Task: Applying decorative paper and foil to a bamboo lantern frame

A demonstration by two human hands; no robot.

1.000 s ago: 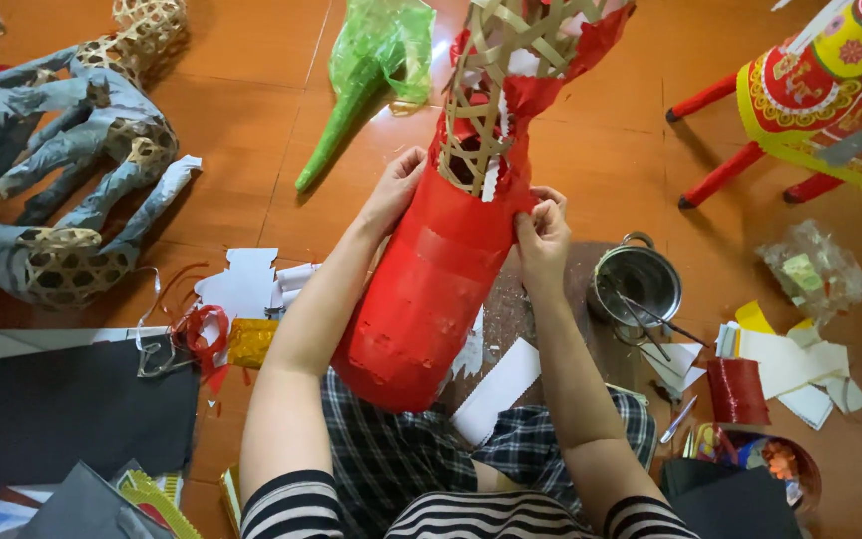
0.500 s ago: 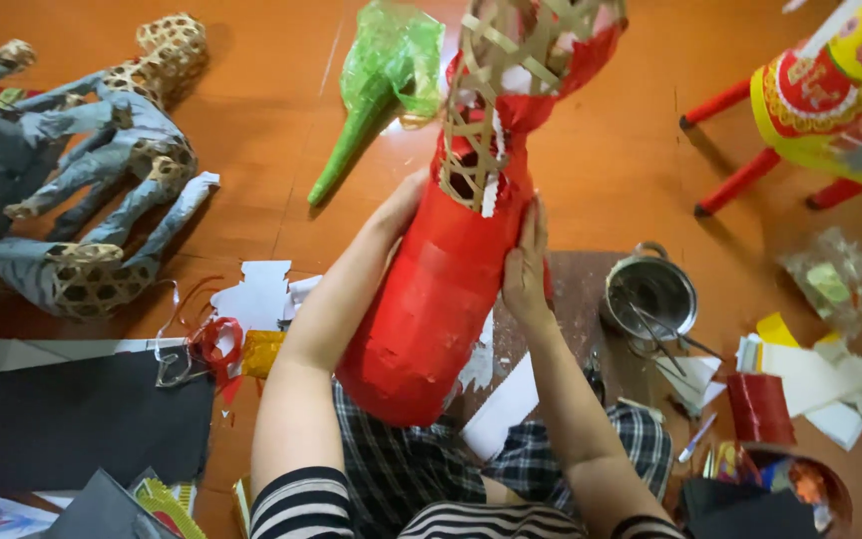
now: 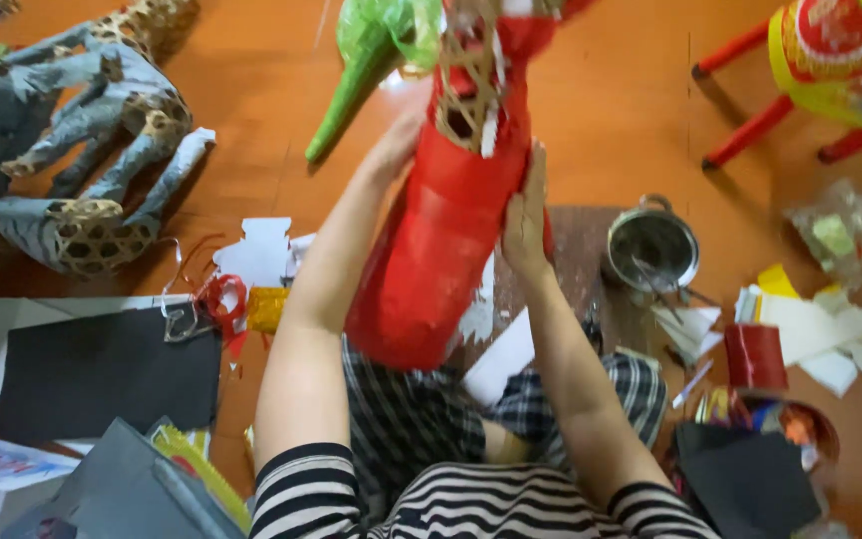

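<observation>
While seated on the orange floor [image 3: 251, 120], holding a tall red paper-covered lantern frame [image 3: 441, 250] upright between the knees. Right hand [image 3: 526, 215] now flat against the frame's right side, fingers extended and pressing rather than gripping, shifted from the front edge where it pinched a second ago. Left hand [image 3: 401, 140] cupped loosely around the far left side, partly hidden, so grip unclear. Suggests smoothing red covering onto the bare woven bamboo top [image 3: 471, 80]. Around: green cone-shaped piece [image 3: 361, 70] just behind, grey paper-wrapped bamboo figure [image 3: 82, 150] at left, small metal pot [image 3: 652, 248] at right, black sheet [image 3: 102, 369], paper scraps [image 3: 810, 324], red roll [image 3: 755, 356].
</observation>
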